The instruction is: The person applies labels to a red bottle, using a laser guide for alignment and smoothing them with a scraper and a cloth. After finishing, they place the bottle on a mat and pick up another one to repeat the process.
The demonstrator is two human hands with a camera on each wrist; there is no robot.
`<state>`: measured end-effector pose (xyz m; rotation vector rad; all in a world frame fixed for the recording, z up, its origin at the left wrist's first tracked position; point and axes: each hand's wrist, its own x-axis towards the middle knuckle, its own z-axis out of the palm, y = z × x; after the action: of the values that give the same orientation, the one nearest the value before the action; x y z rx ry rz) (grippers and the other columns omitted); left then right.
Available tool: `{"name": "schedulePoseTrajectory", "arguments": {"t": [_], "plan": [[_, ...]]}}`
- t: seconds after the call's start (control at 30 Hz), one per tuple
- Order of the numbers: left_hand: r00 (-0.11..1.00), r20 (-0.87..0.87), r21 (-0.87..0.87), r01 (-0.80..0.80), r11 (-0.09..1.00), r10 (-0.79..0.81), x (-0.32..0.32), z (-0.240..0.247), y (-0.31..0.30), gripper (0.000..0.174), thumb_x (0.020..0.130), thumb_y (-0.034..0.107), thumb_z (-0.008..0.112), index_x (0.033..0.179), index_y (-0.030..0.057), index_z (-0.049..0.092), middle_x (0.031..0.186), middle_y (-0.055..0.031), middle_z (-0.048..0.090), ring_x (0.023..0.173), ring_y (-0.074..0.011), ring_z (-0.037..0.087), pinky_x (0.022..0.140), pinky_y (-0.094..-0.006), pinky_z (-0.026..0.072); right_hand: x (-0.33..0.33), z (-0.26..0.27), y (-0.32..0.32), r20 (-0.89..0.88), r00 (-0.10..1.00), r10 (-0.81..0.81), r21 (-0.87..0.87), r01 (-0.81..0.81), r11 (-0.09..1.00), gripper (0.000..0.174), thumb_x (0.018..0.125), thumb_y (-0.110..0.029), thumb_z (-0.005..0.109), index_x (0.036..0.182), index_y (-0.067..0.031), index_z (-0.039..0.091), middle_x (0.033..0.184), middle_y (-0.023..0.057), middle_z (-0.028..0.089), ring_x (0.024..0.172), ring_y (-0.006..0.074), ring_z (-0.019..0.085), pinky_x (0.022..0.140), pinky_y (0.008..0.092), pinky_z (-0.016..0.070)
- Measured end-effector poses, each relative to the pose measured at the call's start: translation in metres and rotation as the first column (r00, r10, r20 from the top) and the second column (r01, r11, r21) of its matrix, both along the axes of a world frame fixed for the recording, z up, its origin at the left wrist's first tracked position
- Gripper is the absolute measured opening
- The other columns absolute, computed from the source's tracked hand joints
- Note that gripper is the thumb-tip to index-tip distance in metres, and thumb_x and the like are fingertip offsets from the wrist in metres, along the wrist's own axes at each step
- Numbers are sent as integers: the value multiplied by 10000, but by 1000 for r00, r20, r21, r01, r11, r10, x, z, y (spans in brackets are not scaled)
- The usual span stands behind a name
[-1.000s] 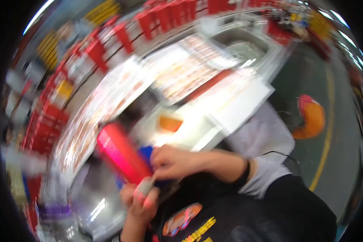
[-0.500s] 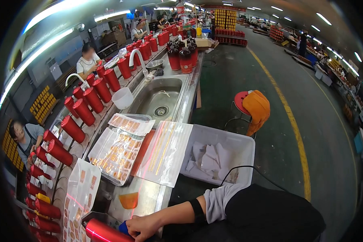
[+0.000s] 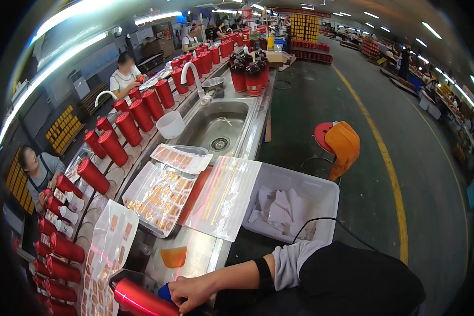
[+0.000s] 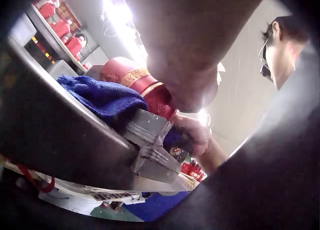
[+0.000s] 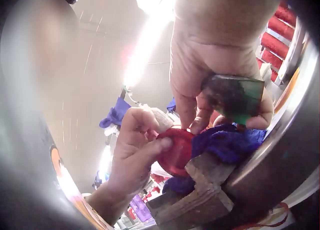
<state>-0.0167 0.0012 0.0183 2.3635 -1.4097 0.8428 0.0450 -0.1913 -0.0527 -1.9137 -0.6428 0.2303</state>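
Observation:
A glossy red bottle [image 3: 142, 299] lies tilted at the lower edge of the head view, its near end cut off. Beside it, the right hand [image 3: 190, 291] is bent over the blue cloth [image 5: 230, 142]. A dark green translucent flat piece [image 5: 235, 97], like a scraper, is gripped in that hand, with some fingertips right at the bottle. My left hand [image 5: 134, 145], seen in the right wrist view, holds the bottle's round end with its thumb on it; one finger wears a white wrap. Under the bottle, the cloth drapes over a grey block support [image 4: 150, 127].
An orange translucent piece [image 3: 174, 257] lies on the metal counter. Sheets of decals [image 3: 160, 195] sit in a tray, near a sink [image 3: 221, 124]. Rows of red bottles [image 3: 113, 148] line the left. Right are a bin of paper scraps [image 3: 329, 203] and a stool [image 3: 321, 137]. Other people sit across.
The head view swung up from the hands to the long counter, then shifted slightly; the left hand has left that view. The bottle and right hand stay together at the lower edge.

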Motion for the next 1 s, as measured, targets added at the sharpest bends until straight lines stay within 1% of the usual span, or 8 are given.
{"name": "schedulePoseTrajectory", "arguments": {"t": [0.17, 0.2, 0.27, 0.37, 0.53, 0.73, 0.9, 1.0], "plan": [[966, 130, -119, -209, 971, 224, 3, -6, -6, 220, 896, 134, 635, 1091, 42, 589, 1140, -161, 631, 1054, -313, 572, 875, -430, 435, -7, 5, -8, 91, 996, 11, 86, -19, 996, 277, 791, -331, 703, 727, -63, 669, 886, 144, 583, 936, 310, 533, 812, 389, 442], [963, 98, -92, -243, 966, 252, 7, -12, 1, 440, 904, 218, 644, 1267, 6, 513, 1309, -222, 541, 1185, -386, 508, 960, -460, 402, -1, 2, -9, 31, 994, 102, 89, -104, 991, 253, 789, -308, 709, 738, -63, 670, 853, 133, 593, 889, 291, 558, 775, 384, 457], [924, -54, -123, -382, 916, 379, 0, -24, 5, 553, 884, 265, 694, 1309, 5, 455, 1375, -271, 474, 1207, -439, 475, 1038, -523, 310, -4, 1, -10, 78, 994, 73, 96, -80, 992, 231, 807, -269, 716, 730, -58, 664, 817, 128, 595, 874, 277, 577, 759, 384, 466], [875, -217, -190, -472, 861, 432, -10, -43, 14, 538, 885, 270, 673, 1290, -19, 469, 1362, -285, 485, 1219, -454, 453, 1036, -541, 308, -13, 21, -20, 108, 990, 95, 89, -105, 991, 201, 844, -269, 706, 817, -74, 666, 974, 104, 592, 978, 275, 555, 874, 384, 431], [893, -314, -359, -427, 830, 323, -11, -59, 14, 498, 908, 206, 667, 1288, -16, 434, 1390, -280, 450, 1307, -430, 422, 1096, -490, 302, -13, 30, -23, -38, 993, 114, 24, -113, 993, 187, 859, -242, 713, 842, -70, 641, 1033, 71, 516, 1064, 249, 473, 972, 374, 349], [965, -76, -315, -262, 912, 251, -28, -49, 25, 332, 875, 117, 671, 1141, 78, 477, 1218, -244, 506, 1091, -384, 474, 959, -545, 360, -19, 35, -29, -50, 992, 112, 96, -107, 990, 219, 848, -275, 725, 841, -65, 664, 1007, 67, 547, 1045, 255, 493, 947, 368, 381], [984, 39, -243, -160, 957, 175, -18, -39, 20, 249, 744, 121, 710, 967, 184, 619, 919, -31, 594, 940, -249, 526, 827, -440, 405, -20, 38, -33, -78, 991, 107, 112, -98, 989, 208, 854, -264, 720, 840, -65, 664, 1003, 71, 548, 1043, 252, 494, 947, 365, 381], [998, -24, -154, -55, 987, 52, -11, -30, 19, 254, 763, 59, 715, 971, 132, 589, 967, -105, 600, 946, -295, 511, 817, -485, 413, -19, 37, -33, -75, 991, 110, 114, -101, 988, 213, 853, -266, 722, 839, -62, 663, 994, 72, 552, 1035, 254, 497, 942, 365, 381]]}}
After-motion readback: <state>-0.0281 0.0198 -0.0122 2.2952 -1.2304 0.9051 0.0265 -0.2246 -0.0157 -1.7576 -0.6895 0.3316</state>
